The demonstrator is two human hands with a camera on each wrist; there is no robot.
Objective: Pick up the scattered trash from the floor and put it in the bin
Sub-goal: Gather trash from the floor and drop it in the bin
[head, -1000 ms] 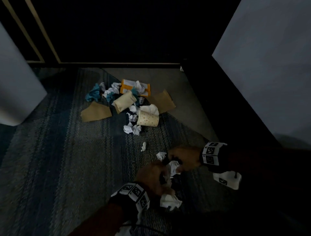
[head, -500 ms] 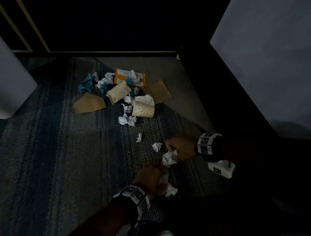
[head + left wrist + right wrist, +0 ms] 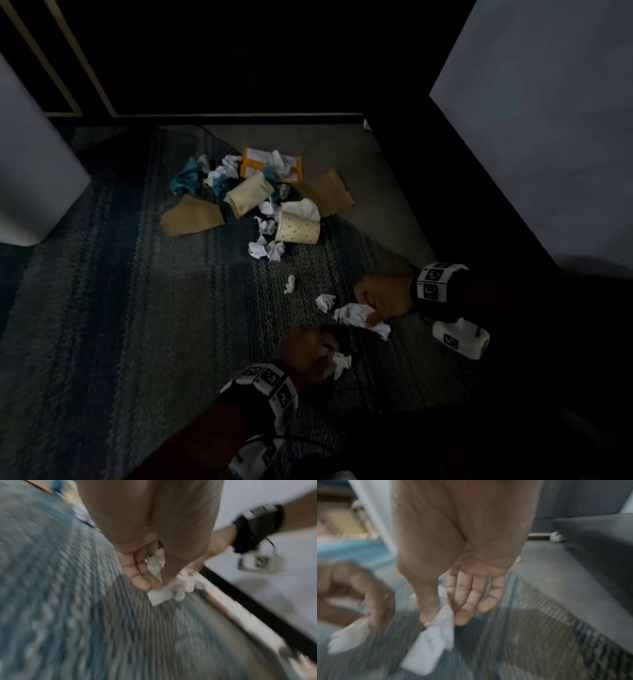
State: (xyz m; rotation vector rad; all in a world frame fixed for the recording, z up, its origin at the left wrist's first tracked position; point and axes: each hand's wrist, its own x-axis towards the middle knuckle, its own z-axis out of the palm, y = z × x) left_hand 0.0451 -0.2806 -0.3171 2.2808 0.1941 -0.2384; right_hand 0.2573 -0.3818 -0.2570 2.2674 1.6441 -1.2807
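Observation:
My left hand (image 3: 317, 356) hovers low over the carpet and grips a crumpled white paper (image 3: 339, 365); the left wrist view shows that paper (image 3: 158, 566) pinched between thumb and curled fingers. My right hand (image 3: 380, 298) is further right and holds another crumpled white paper (image 3: 356, 315), seen in the right wrist view as a wad (image 3: 435, 632) pinched between thumb and fingers. Two small paper scraps (image 3: 325, 301) (image 3: 290, 283) lie just beyond the hands. A trash pile with a dotted paper cup (image 3: 297, 230), an orange carton (image 3: 270, 164) and brown paper (image 3: 191, 219) lies further off.
A white bin-like body (image 3: 30, 185) stands at the left edge of the head view. A dark wall panel (image 3: 222, 54) closes the far side, and a pale wall (image 3: 548, 130) with dark skirting runs along the right. Striped blue-grey carpet (image 3: 120, 325) covers the floor.
The hands were close together over several white papers; they have drawn apart, each lifting a crumpled paper off the carpet. The small scrap by the right hand stays on the floor.

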